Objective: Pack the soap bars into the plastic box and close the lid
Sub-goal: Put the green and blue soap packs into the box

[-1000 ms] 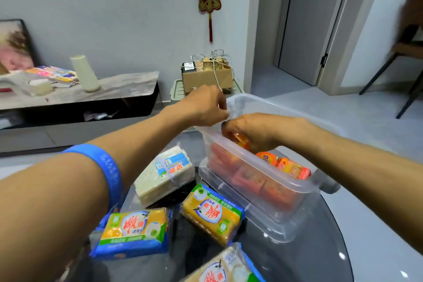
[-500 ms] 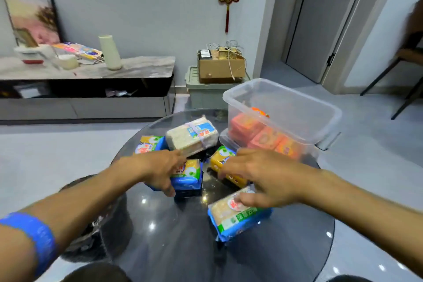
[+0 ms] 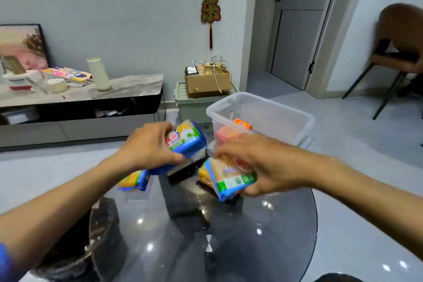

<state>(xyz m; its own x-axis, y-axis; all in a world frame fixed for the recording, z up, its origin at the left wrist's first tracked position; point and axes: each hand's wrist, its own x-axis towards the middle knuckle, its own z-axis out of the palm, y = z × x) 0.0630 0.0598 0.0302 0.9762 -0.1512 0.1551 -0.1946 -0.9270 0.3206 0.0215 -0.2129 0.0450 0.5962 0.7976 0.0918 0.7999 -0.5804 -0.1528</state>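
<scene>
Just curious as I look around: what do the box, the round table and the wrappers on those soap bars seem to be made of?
The box looks like clear, slightly frosted plastic: the orange bars show through its wall. The table seems to be dark smoked glass, glossy, with bright light reflections and shapes visible beneath. The soap bar in the left hand wears shiny printed film, probably plastic, crinkled at its ends.

Both forearms outstretched, left hand (image 3: 148, 147) and right hand (image 3: 258, 162) each in closed grip, knuckles up.

A home living room: TV console (image 3: 80, 98), wall ornament (image 3: 210, 2), chair (image 3: 398, 57).
</scene>
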